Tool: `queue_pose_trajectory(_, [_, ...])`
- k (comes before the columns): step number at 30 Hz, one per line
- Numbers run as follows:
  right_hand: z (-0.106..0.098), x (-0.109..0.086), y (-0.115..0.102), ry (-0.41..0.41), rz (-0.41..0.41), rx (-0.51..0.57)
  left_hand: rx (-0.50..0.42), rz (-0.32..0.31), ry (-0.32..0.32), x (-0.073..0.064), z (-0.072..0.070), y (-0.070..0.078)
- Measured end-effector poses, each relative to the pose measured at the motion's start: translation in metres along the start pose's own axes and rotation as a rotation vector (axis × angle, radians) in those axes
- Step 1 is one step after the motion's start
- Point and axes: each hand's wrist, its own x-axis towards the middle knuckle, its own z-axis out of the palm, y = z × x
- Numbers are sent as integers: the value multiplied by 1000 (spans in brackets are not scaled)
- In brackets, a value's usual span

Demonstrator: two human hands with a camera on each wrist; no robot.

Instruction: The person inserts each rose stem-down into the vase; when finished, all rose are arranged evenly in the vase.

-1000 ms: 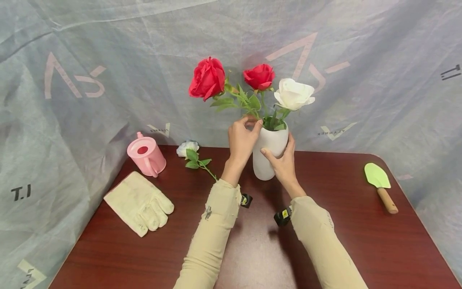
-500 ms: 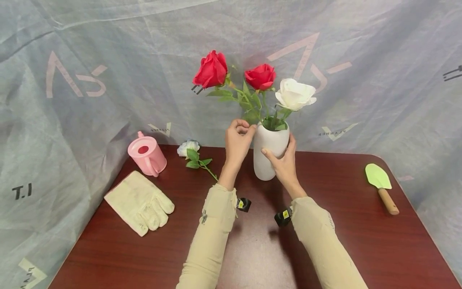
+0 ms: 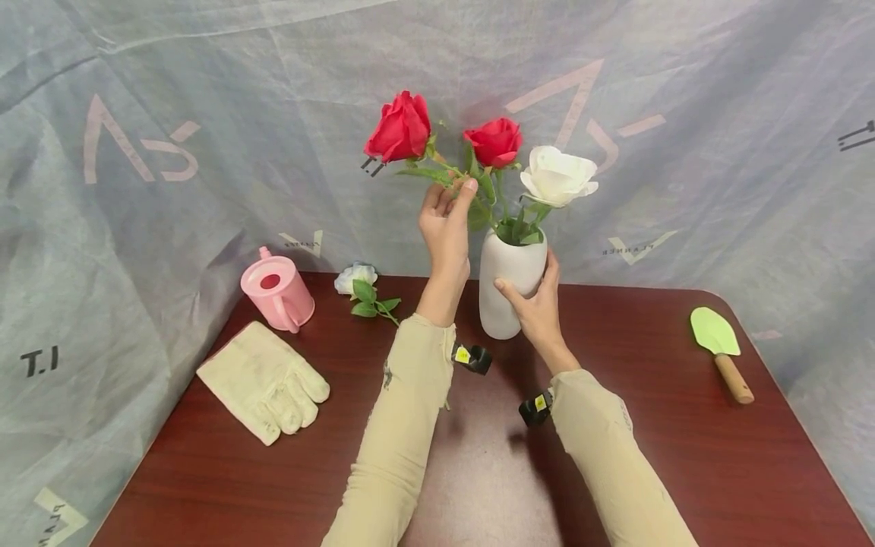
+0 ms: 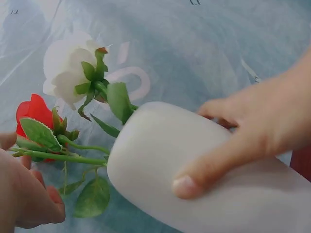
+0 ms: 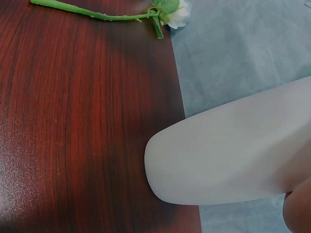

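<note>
A white vase (image 3: 506, 285) stands upright on the table, holding two red roses and a white rose (image 3: 558, 178). My right hand (image 3: 542, 311) grips the vase's right side, thumb across the front. My left hand (image 3: 446, 232) is up beside the leaning left red rose (image 3: 399, 129), its thumb and fingers at the stem under the bloom. In the left wrist view, that green stem (image 4: 80, 158) runs between the thumb and curled fingers of the left hand (image 4: 29, 194). The other red rose (image 3: 494, 143) rises from the vase between them. In the right wrist view, the vase (image 5: 218, 150) shows its lower part.
A pale blue-white rose (image 3: 357, 279) lies left of the left arm. Beyond it are a pink watering can (image 3: 279, 292) and a cream work glove (image 3: 263, 384). A green trowel (image 3: 718, 342) lies at the right. A grey sheet (image 3: 437, 45) hangs behind the table (image 3: 636, 357).
The left hand has left the vase's rim and moved up along the left red rose's stem. That rose has risen and leans less. The right hand stays on the vase.
</note>
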Motion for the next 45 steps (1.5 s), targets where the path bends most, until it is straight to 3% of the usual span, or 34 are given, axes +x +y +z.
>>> queue_pose_trajectory(2, [0,-2,-10,-5,0,10,-32,7,6,3,3,1])
queue_pose_trajectory(7, [1,-9,-35,-21,3,18,-12,58,20,5,5,2])
queue_pose_trajectory(11, [0,-10,-40,-18,6,13,12,86,7,5,7,1])
queue_pose_trajectory(13, [0,-10,-38,-14,7,15,58,71,-9,4,8,-3])
queue_pose_trajectory(15, [-1,-11,-35,-12,10,17,190,35,-20,1,8,-10])
queue_pose_trajectory(18, [-3,-13,-31,-20,15,19,489,-22,-37,-8,7,-24])
queue_pose_trajectory(20, [-3,-14,-29,-31,12,26,674,-53,-16,-15,5,-31])
queue_pose_trajectory(24, [-4,-13,-27,-32,2,34,818,-101,30,-25,3,-41])
queue_pose_trajectory(29, [-5,-12,-26,-27,-9,35,815,-150,9,-29,4,-48])
queue_pose_trajectory(34, [-5,-13,-25,-31,-6,42,633,-106,-42,-41,-6,-47])
queue_pose_trajectory(39, [-3,-12,-26,-11,-7,49,436,-36,10,-65,-40,-38])
queue_pose_trajectory(42, [-3,-11,-28,-2,2,45,451,-54,53,-81,-67,-25])
queue_pose_trajectory(45, [-4,-11,-29,-5,19,35,579,-182,65,-95,-102,-25])
